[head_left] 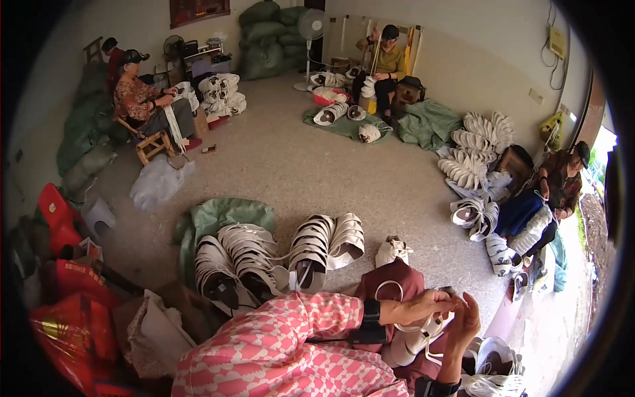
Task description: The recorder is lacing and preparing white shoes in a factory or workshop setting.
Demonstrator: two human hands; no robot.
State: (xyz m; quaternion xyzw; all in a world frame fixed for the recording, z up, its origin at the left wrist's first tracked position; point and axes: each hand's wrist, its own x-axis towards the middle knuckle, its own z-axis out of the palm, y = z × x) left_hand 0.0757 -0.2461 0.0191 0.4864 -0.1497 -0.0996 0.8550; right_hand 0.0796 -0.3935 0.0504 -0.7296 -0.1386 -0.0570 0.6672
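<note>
In my lap, on dark red trousers (390,276), lies an off-white shoe (405,345), partly covered by my arms and hands. White shoelace (428,344) loops up from it toward my fingers, and another loop rests over my knee. My left hand (426,306) reaches across above the shoe, its fingertips pinched on the lace. Close against it, my right hand (467,322) is raised with bent fingers, also pinching at the lace. The very ends between the fingertips are too small to make out. Both wrists wear dark bands.
Rows of nested white shoes (309,248) stand before me by a green sack (228,213). More shoes (497,357) lie at my right. Red bags (76,331) and a cardboard box crowd my left. Several people sit working along the walls; a standing fan (310,26) is at the back.
</note>
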